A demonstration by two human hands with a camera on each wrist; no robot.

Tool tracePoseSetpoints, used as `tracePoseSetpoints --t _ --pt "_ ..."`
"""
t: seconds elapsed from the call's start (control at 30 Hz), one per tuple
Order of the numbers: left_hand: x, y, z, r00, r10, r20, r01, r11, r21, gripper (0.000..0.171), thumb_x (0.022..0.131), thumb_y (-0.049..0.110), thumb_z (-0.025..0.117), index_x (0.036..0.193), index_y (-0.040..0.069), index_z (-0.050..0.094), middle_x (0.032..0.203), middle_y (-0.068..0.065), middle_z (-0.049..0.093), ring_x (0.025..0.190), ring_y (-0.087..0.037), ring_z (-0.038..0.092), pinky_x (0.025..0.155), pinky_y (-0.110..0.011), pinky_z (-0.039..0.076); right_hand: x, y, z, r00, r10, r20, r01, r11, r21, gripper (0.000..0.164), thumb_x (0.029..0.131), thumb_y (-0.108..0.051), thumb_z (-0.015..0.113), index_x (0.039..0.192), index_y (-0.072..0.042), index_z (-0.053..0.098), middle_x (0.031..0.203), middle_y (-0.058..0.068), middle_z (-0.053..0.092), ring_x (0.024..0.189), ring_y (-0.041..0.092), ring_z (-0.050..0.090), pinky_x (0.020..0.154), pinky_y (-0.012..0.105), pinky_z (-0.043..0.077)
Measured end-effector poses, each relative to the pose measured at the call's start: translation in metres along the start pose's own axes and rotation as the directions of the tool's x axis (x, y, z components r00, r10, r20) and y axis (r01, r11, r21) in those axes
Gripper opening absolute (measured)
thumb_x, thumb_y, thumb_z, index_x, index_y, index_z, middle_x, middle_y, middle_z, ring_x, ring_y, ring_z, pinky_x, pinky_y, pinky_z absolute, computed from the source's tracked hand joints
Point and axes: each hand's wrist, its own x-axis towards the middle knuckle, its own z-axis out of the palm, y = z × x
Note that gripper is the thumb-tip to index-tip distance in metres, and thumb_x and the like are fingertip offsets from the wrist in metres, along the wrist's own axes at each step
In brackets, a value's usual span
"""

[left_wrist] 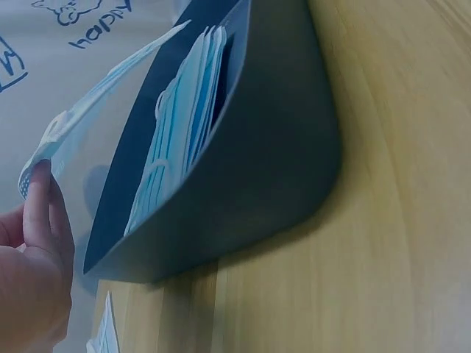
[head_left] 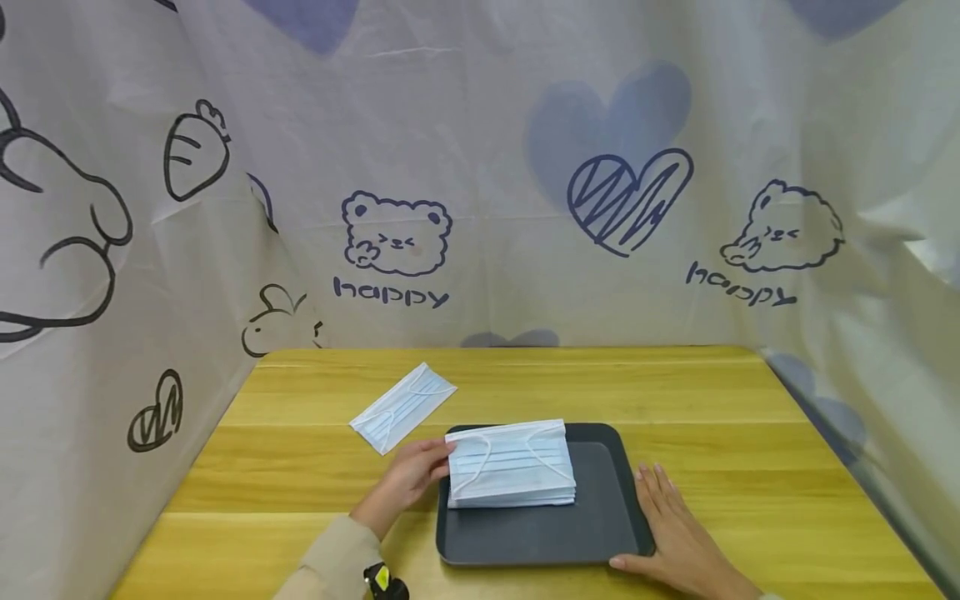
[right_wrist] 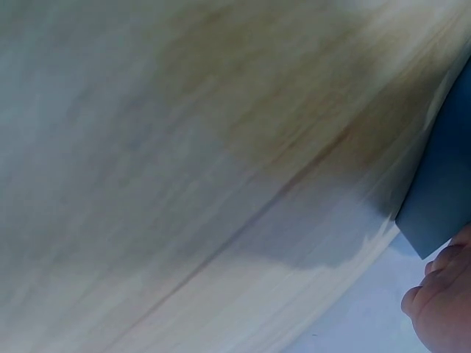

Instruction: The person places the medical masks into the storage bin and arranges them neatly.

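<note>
Between thumb and fingers, my left hand (head_left: 408, 477) pinches the left end of a pale blue face mask (head_left: 498, 467) with white ear loops. In the left wrist view this mask (left_wrist: 99, 99) slants up, raised above a stack of face masks (left_wrist: 180, 125). That stack lies inside a dark grey tray (head_left: 525, 542), toward its left and back. At the tray's right side, my right hand (head_left: 682, 537) lies with fingers extended, thumb at the near right corner. The right wrist view catches only part of the hand (right_wrist: 445, 301) by the tray wall (right_wrist: 441, 198).
A single face mask (head_left: 405, 407) lies flat on the wooden table (head_left: 712, 400), behind and left of the tray. A white curtain (head_left: 495, 150) with printed drawings hangs behind the table and along both sides. A dark band with a yellow patch (head_left: 384, 579) is at my left wrist.
</note>
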Motion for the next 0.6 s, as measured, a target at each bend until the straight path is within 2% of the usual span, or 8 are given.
tracePoseSetpoints --t 0.23,0.47,0.6 --pt "0.0040 0.0002 0.0115 0.998 -0.015 -0.061 0.019 0.998 0.059 0.027 0.089 -0.002 0.055 0.112 -0.015 0.050 0.070 0.000 0.059 0.058 -0.003 0.057 0.053 -0.012 0.050 -0.0001 -0.0003 -0.0013 1.000 0.010 0.017 -0.010 1.000 0.003 0.113 0.071 -0.070 0.060 0.146 0.004 0.018 0.151 0.026 0.020 0.141 0.011 -0.019 0.103 0.008 -0.022" --pt "0.0071 0.0017 0.0118 0.995 -0.048 -0.085 0.059 0.990 0.130 0.031 0.089 0.002 0.057 0.116 -0.014 0.052 0.070 0.000 0.059 0.057 -0.002 0.056 0.051 -0.012 0.049 -0.0002 -0.0008 -0.0021 1.000 0.014 0.023 -0.014 1.000 0.012 0.113 0.071 -0.069 0.060 0.146 0.004 0.016 0.151 0.026 0.020 0.140 0.008 -0.021 0.103 0.008 -0.022" --pt "0.0089 0.0024 0.0105 0.993 -0.057 -0.099 0.075 0.979 0.191 0.029 0.090 0.005 0.058 0.114 -0.012 0.056 0.073 -0.001 0.061 0.059 -0.004 0.057 0.054 -0.014 0.051 -0.0011 -0.0004 -0.0015 1.000 0.001 0.001 -0.001 1.000 0.004 0.113 0.072 -0.069 0.060 0.146 0.004 0.018 0.151 0.026 0.021 0.142 0.011 -0.018 0.104 0.008 -0.022"
